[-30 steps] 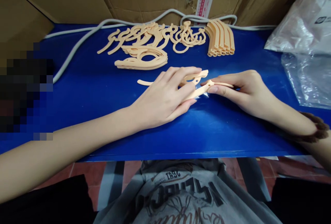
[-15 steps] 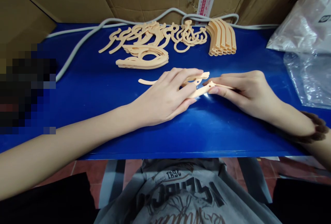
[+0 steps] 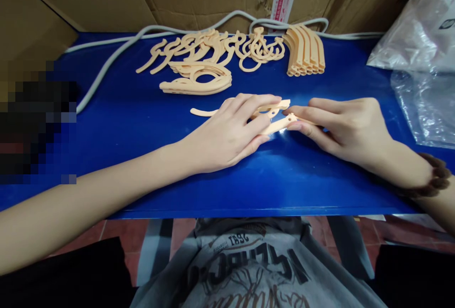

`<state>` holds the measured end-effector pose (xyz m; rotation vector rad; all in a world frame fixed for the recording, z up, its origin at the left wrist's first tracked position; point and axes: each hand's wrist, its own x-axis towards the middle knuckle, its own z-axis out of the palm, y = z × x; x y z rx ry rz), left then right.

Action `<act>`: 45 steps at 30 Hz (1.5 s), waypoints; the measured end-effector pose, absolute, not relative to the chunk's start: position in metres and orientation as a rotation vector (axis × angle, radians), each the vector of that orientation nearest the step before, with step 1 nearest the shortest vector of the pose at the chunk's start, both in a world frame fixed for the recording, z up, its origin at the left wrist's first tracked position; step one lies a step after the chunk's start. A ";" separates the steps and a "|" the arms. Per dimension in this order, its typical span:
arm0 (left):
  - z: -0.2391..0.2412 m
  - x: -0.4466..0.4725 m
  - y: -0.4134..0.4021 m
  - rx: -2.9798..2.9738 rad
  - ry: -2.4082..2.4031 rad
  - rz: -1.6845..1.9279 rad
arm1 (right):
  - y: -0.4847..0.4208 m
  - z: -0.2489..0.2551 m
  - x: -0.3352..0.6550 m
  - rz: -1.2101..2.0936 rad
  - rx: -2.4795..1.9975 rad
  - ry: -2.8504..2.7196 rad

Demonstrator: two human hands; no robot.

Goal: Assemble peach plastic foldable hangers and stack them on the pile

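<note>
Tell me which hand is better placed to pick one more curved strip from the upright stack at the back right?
Probably the right hand: the stack of curved strips stands beyond it, on its side. The left hand presses down the peach plastic pieces.

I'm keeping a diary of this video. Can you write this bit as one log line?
left hand: pressing flat peach plastic strip on blue table | right hand: pinching strip's other end | behind: pile of peach plastic pieces

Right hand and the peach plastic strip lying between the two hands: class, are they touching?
Touching. In the head view, the right hand pinches the end of the peach plastic strip between its fingertips, no gap showing.
</note>
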<state>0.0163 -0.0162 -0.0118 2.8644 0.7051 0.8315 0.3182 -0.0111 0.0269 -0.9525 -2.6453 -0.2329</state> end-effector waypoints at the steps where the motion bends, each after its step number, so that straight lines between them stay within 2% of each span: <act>1: -0.011 0.016 -0.016 2.857 0.703 0.818 | -0.011 0.027 0.319 -0.260 -0.957 -2.653; 12: -0.008 0.016 -0.016 2.764 0.678 0.753 | -0.012 0.031 0.316 -0.546 -0.867 -2.685; 19: -0.011 0.017 -0.016 2.771 0.609 0.808 | -0.010 0.031 0.321 -0.439 -0.835 -2.707; 27: -0.009 0.016 -0.016 2.740 0.653 0.752 | -0.008 0.027 0.317 -0.063 -0.893 -2.695; 33: -0.005 0.015 -0.013 2.729 0.619 0.717 | -0.009 0.030 0.315 -0.200 -0.912 -2.703; 45: -0.002 0.014 -0.013 2.470 0.597 0.716 | -0.022 0.021 0.302 -0.401 -0.206 -2.598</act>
